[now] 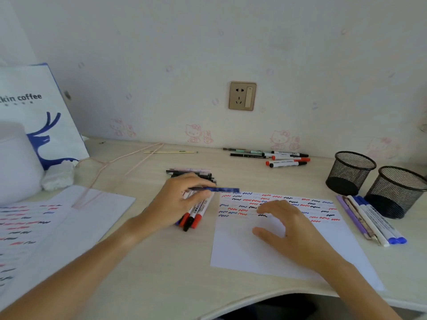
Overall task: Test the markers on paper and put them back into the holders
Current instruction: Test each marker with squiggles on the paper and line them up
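A white sheet of paper lies in front of me, its top half covered with red, blue and black squiggles. My left hand pinches a blue pen above a pile of red and black markers left of the sheet. My right hand hovers over or rests on the paper with fingers relaxed and spread, holding nothing. Two black mesh holders stand at the right; I see no markers in them. Several blue, white and purple pens lie beside the nearer holder.
More markers lie at the back by the wall under a socket. Another scribbled sheet lies at the left, with a pink wire hanger, a white coffee bag and a white cylinder.
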